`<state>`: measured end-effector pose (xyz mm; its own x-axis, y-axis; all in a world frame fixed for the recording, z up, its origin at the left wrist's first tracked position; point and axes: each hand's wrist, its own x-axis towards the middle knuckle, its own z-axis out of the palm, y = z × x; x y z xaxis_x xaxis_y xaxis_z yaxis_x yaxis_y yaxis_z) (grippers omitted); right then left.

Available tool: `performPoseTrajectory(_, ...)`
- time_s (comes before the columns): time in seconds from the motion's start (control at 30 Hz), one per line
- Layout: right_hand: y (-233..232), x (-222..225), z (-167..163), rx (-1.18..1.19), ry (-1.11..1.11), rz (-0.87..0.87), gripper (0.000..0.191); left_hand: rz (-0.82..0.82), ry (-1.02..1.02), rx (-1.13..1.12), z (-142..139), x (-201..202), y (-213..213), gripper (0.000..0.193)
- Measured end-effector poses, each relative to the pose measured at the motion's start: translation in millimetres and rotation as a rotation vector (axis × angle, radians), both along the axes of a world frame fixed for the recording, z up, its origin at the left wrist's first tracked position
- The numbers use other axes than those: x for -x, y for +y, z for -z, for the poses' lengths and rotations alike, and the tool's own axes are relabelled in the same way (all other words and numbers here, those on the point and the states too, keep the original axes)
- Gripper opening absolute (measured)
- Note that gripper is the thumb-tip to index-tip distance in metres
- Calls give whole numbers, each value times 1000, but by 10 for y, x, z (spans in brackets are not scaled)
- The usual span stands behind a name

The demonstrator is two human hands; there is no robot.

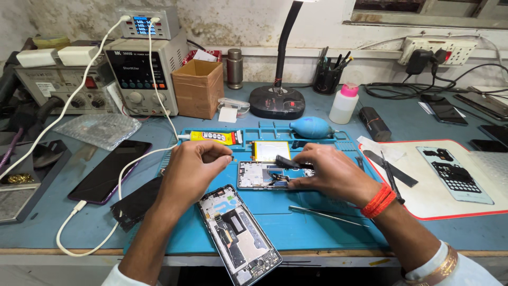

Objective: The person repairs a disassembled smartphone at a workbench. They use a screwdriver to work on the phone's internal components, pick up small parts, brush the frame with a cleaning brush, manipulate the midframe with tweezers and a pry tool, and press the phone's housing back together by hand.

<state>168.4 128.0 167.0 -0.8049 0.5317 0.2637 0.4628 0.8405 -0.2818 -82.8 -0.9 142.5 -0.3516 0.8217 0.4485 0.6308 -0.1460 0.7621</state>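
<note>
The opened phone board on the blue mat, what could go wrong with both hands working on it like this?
The left hand pinches something too small to identify; it could drop and get lost on the crowded blue mat. The right hand presses a black part onto the opened board, so a slip might strain the parts underneath. The open phone frame overhangs the table edge and could get knocked off.

At the centre of the frame, the right hand (330,172) pinches a small black part (288,162) over an opened phone frame (259,175) lying on a blue work mat (307,222). The left hand (193,167) hovers just left of it, fingertips pinched together. A second opened phone (238,235) lies at lower centre, tweezers (325,214) to its right. A yellow glue tube (214,137) sits above the left hand on the tabletop (63,222).
</note>
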Motion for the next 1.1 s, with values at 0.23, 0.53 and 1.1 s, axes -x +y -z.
performPoseTrajectory(0.23, 135, -79, 128, 39, -105, 40, 64, -26, 178, 79, 237, 159, 242, 20)
performPoseTrajectory(0.53, 143, -105, 134, 53, -127, 68, 54, -54, 295, 223, 250, 265, 450, 17)
performPoseTrajectory(1.1, 168, -112, 179, 40, -107, 55, 54, -122, 302, 133, 287, 524, 519, 22)
